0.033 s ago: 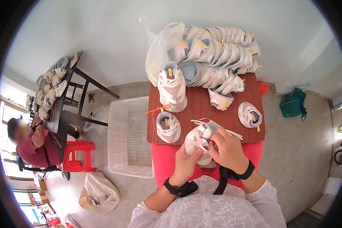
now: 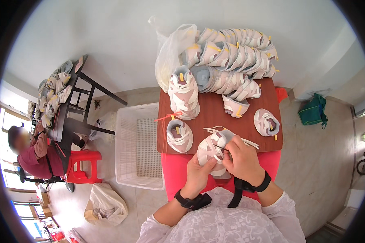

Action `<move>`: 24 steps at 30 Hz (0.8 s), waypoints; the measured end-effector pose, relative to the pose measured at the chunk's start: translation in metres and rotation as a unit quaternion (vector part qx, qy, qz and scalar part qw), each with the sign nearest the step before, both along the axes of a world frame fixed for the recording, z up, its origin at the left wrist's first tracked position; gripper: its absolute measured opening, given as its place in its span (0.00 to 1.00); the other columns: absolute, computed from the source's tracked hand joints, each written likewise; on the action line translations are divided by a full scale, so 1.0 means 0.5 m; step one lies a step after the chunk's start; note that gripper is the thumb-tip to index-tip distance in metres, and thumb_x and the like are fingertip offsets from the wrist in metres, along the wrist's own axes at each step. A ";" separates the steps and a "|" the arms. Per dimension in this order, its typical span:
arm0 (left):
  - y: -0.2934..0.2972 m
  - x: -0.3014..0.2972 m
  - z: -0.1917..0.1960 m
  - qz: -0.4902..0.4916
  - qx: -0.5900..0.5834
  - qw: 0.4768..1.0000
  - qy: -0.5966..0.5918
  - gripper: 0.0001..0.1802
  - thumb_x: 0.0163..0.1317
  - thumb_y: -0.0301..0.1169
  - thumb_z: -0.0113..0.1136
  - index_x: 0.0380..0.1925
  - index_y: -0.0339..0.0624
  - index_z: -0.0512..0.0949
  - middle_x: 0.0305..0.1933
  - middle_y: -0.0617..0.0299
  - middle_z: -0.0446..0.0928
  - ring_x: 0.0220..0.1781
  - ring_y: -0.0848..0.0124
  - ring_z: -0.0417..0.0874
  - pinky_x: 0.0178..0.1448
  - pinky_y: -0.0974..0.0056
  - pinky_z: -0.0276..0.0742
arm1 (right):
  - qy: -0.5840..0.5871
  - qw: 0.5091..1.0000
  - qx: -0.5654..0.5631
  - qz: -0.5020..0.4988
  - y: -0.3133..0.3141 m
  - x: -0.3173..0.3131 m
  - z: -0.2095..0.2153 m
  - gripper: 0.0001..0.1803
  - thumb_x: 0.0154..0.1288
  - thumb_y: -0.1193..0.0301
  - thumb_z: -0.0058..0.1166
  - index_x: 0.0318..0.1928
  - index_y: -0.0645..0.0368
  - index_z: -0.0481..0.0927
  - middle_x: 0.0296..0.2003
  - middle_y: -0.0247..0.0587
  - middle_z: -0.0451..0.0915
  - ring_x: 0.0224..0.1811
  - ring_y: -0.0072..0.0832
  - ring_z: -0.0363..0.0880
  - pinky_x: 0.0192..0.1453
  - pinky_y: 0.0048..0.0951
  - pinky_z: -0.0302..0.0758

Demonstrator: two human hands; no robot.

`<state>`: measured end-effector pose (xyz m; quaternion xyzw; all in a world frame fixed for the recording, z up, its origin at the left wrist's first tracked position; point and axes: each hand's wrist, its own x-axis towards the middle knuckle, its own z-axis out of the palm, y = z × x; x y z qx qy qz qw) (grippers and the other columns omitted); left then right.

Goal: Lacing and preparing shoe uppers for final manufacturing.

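Note:
At the table's near edge, a pale pink and white shoe upper (image 2: 207, 147) is gripped by my left hand (image 2: 197, 173), thumb on top and fingers around its toe side. My right hand (image 2: 243, 160) pinches a thin dark tool (image 2: 219, 148) whose tip meets the lacing area; its exact kind is too small to make out. Loose white laces (image 2: 250, 143) stick out past the upper. Just left stands a laced upper (image 2: 179, 137) with a yellow tab, and another laced upper (image 2: 266, 122) lies on the right side of the table.
Nested uppers (image 2: 231, 56) fill the back of the brown table (image 2: 215, 107), beside a clear plastic bag (image 2: 172, 52). Red ties (image 2: 169, 117) hang at its left edge. A white crate (image 2: 121, 150) stands left, near a cloth sack (image 2: 105, 202). Farther left, a person (image 2: 40, 154) sits at another table.

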<state>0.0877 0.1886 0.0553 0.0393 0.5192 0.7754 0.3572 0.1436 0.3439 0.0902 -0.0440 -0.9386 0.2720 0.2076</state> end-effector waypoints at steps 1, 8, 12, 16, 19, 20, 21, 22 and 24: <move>0.001 0.001 0.003 0.006 0.006 1.000 -0.007 0.21 0.65 0.18 0.53 0.58 0.33 0.69 0.56 0.55 0.77 0.56 0.67 0.79 0.60 0.61 0.76 | 0.000 1.000 0.000 0.000 -0.002 0.001 0.000 0.08 0.50 0.74 0.59 0.30 0.58 0.72 0.29 0.39 0.69 0.24 0.37 0.75 0.24 0.36 0.72; 0.000 0.001 -0.008 0.034 0.021 0.999 0.014 0.18 0.65 0.22 0.57 0.55 0.33 0.71 0.50 0.58 0.79 0.49 0.73 0.81 0.53 0.66 0.79 | 0.016 0.995 -0.098 -0.001 -0.003 0.005 0.003 0.08 0.52 0.74 0.60 0.31 0.60 0.74 0.29 0.39 0.70 0.25 0.37 0.75 0.26 0.36 0.72; 0.002 -0.002 0.005 0.048 0.043 0.998 0.014 0.18 0.65 0.22 0.57 0.54 0.33 0.71 0.49 0.58 0.79 0.48 0.73 0.81 0.53 0.67 0.79 | 0.021 0.992 -0.121 0.020 0.005 0.015 0.013 0.06 0.54 0.72 0.62 0.31 0.58 0.78 0.28 0.36 0.72 0.28 0.36 0.76 0.30 0.36 0.72; 0.005 0.001 0.004 0.038 0.024 0.999 0.025 0.18 0.65 0.23 0.57 0.54 0.33 0.71 0.50 0.58 0.79 0.48 0.73 0.81 0.53 0.67 0.79 | 0.007 0.995 -0.092 0.027 0.010 0.016 0.019 0.08 0.50 0.74 0.64 0.30 0.61 0.78 0.27 0.38 0.74 0.28 0.38 0.76 0.30 0.34 0.73; 0.002 0.004 -0.001 0.017 -0.002 0.999 0.047 0.19 0.64 0.21 0.59 0.55 0.34 0.71 0.49 0.59 0.79 0.48 0.74 0.81 0.52 0.68 0.78 | -0.030 0.996 -0.074 0.030 0.011 0.018 0.014 0.08 0.50 0.73 0.65 0.30 0.61 0.79 0.28 0.37 0.74 0.28 0.38 0.76 0.31 0.35 0.73; 0.003 0.005 0.001 0.017 -0.002 0.999 0.047 0.19 0.64 0.21 0.59 0.55 0.34 0.71 0.49 0.59 0.79 0.48 0.74 0.81 0.52 0.68 0.78 | -0.054 0.995 -0.079 0.024 0.011 0.017 0.014 0.08 0.50 0.73 0.64 0.30 0.61 0.79 0.29 0.38 0.74 0.29 0.38 0.76 0.32 0.35 0.73; 0.005 0.008 0.005 0.005 -0.018 0.998 0.061 0.20 0.62 0.20 0.60 0.55 0.35 0.71 0.49 0.60 0.79 0.48 0.75 0.80 0.52 0.69 0.78 | -0.077 0.993 -0.083 0.019 0.012 0.016 0.014 0.08 0.50 0.73 0.64 0.31 0.61 0.79 0.29 0.39 0.74 0.29 0.38 0.77 0.33 0.35 0.73; 0.006 0.010 0.009 -0.006 -0.035 0.997 0.074 0.22 0.60 0.19 0.61 0.55 0.35 0.71 0.50 0.61 0.78 0.48 0.76 0.79 0.52 0.69 0.77 | -0.077 0.993 -0.084 0.019 0.016 0.014 0.014 0.08 0.50 0.73 0.64 0.31 0.61 0.79 0.29 0.39 0.74 0.29 0.38 0.77 0.33 0.35 0.73; 0.007 0.016 0.016 -0.016 -0.054 0.994 0.096 0.24 0.58 0.18 0.62 0.56 0.36 0.70 0.50 0.60 0.78 0.50 0.74 0.79 0.54 0.67 0.77 | -0.106 0.977 -0.180 0.052 0.026 0.011 0.012 0.07 0.52 0.71 0.62 0.31 0.59 0.80 0.31 0.40 0.75 0.33 0.39 0.77 0.36 0.37 0.73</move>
